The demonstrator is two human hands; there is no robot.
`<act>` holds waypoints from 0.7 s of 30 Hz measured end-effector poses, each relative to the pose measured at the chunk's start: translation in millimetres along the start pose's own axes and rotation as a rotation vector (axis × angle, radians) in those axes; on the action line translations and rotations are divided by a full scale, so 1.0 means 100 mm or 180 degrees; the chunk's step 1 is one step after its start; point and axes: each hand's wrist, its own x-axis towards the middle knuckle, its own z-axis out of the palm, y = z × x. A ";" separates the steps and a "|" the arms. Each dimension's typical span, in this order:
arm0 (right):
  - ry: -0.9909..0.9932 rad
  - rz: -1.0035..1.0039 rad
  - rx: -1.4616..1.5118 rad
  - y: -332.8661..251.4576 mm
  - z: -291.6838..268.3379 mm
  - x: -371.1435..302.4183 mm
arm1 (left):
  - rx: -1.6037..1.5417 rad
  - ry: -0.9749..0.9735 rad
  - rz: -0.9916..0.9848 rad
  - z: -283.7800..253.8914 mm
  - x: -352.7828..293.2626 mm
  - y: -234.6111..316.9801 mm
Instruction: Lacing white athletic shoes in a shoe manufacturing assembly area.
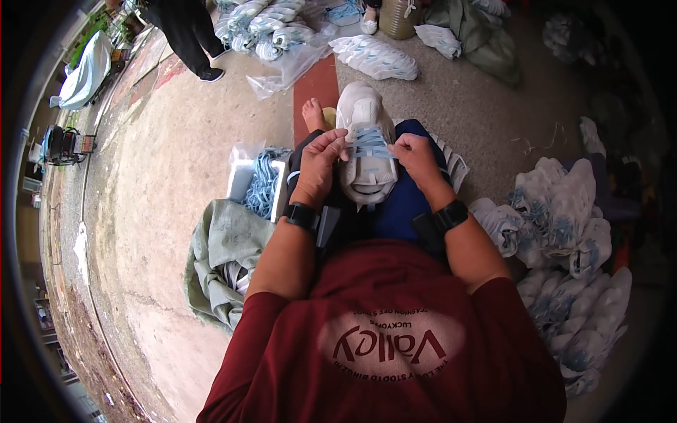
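A white sneaker (pixel 362 109) rests on my lap, its toe pointing away from me. Light blue shoelace (pixel 370 143) runs crosswise through its eyelets. At the shoe's left side, my left hand (pixel 321 156) is closed in a pinch beside the lacing. My right hand (pixel 417 158) pinches at the opposite edge, thumb and forefinger together where the lace comes out. The lace ends are too thin to make out clearly in the fingers. The shoe's heel opening faces my body.
Left of my legs stands a white box (pixel 240 178) of loose blue laces (pixel 263 185), beside a grey-green sack (pixel 224 229). Piled white shoes (pixel 557 204) lie at my right. Bagged shoes (pixel 374 58) lie ahead. A person in black trousers (pixel 185 32) stands far left.
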 end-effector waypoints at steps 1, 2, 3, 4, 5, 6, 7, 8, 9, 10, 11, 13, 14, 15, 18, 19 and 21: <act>0.0088 0.0119 0.0073 -0.01 0.00 0.00 | 0.0011 -0.0004 0.0000 0.02 0.00 0.01; 0.0175 0.0237 0.0147 -0.03 0.00 -0.01 | -0.0242 0.0130 -0.0073 0.04 -0.01 0.01; 0.0179 0.0233 0.0156 -0.04 0.00 -0.01 | -0.0497 0.0265 -0.0144 0.06 -0.01 0.02; 0.0230 0.0315 0.0382 -0.06 0.00 -0.02 | -0.0486 0.0269 -0.0140 0.05 -0.01 0.02; 0.0280 0.0397 0.0608 -0.07 0.01 -0.02 | -0.0567 0.0195 -0.0088 0.04 -0.02 0.01; 0.0276 0.0392 0.0616 -0.07 0.02 -0.03 | -0.0650 0.0122 -0.0037 0.02 -0.03 0.00; 0.0259 0.0446 0.0642 -0.07 0.01 -0.04 | -0.0647 0.0123 -0.0031 0.02 -0.02 0.00; 0.0242 0.0501 0.0667 -0.06 0.00 -0.04 | -0.0684 -0.0025 0.0029 0.01 -0.01 0.01; 0.0239 0.0496 0.0666 -0.06 0.00 -0.04 | -0.0721 -0.0173 0.0088 0.01 -0.01 0.00; 0.0224 0.0499 0.0637 -0.05 0.00 -0.04 | -0.0722 -0.0173 0.0090 0.02 -0.01 0.00; 0.0209 0.0503 0.0608 -0.05 0.00 -0.04 | -0.0753 -0.0164 0.0086 0.02 0.00 -0.01; 0.0198 0.0545 0.0612 -0.04 0.00 -0.04 | -0.0786 -0.0155 0.0080 0.02 0.00 -0.02; 0.0188 0.0588 0.0618 -0.05 0.00 -0.04 | -0.0811 -0.0192 0.0143 0.02 0.01 -0.03; 0.0188 0.0591 0.0617 -0.04 0.00 -0.04 | -0.0836 -0.0229 0.0205 0.01 0.02 -0.03; 0.0179 0.0529 0.0599 -0.03 0.00 -0.04 | -0.0768 -0.0146 0.0074 -0.04 0.04 -0.07; 0.0179 0.0519 0.0617 -0.03 -0.01 -0.04 | -0.0768 -0.0148 0.0071 -0.04 0.04 -0.07; 0.0180 0.0512 0.0636 -0.03 -0.01 -0.05 | -0.0722 -0.0036 0.0101 -0.02 0.05 -0.08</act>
